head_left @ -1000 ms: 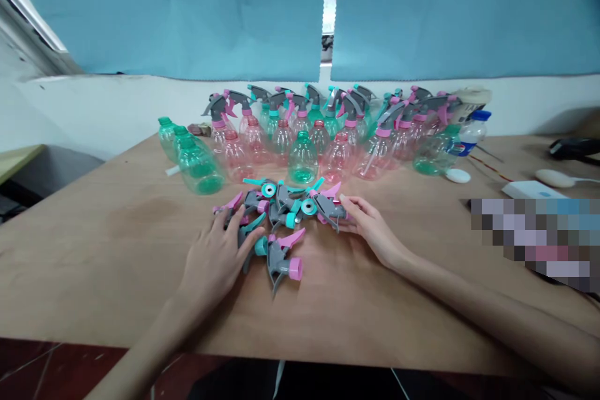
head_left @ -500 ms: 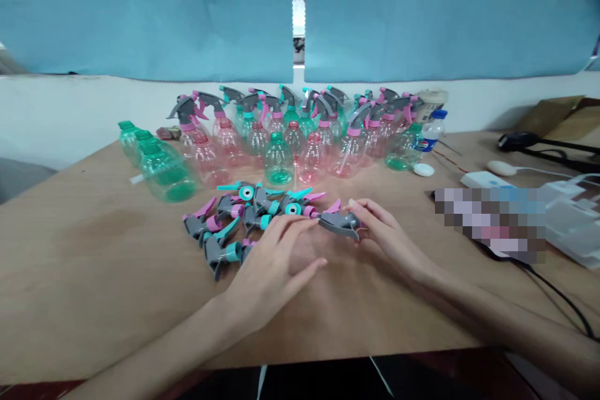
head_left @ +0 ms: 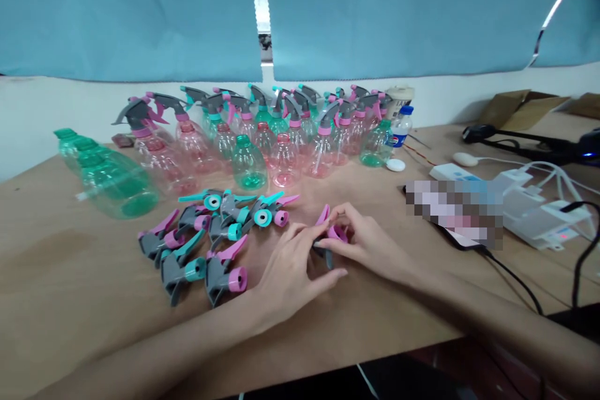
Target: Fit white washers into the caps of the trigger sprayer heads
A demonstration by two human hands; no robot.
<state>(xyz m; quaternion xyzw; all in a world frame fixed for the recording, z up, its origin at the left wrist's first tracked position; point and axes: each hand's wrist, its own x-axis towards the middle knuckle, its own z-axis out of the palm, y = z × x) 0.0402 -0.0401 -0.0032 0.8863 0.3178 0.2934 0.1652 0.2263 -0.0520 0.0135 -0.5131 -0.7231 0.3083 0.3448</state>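
Observation:
Over the front half of the table, my right hand [head_left: 375,244] pinches a grey and pink spray trigger head [head_left: 338,233] at its pink collar. My left hand [head_left: 290,262] is beside it, fingers stretched out and thumb spread apart. Its fingertips reach the grey part of that head, which they partly hide; whether they press on it I cannot tell. To the left of my hands lies a group of loose trigger heads [head_left: 218,278] with pink or turquoise collars. Behind them stand green bottles [head_left: 250,165] and pink bottles [head_left: 285,165] without heads.
Farther back, several spray bottles [head_left: 323,150] carry trigger heads. Open green bottles [head_left: 119,184] stand at the left. To the right are a small blue-capped bottle [head_left: 400,128], a blurred-out phone [head_left: 462,234], a power strip [head_left: 539,212], cables and a cardboard box [head_left: 520,112].
The view has turned right, so the table's contents appear farther left. The trigger head in my right hand has been turned, and its pink collar now shows. My left hand stays close beside it.

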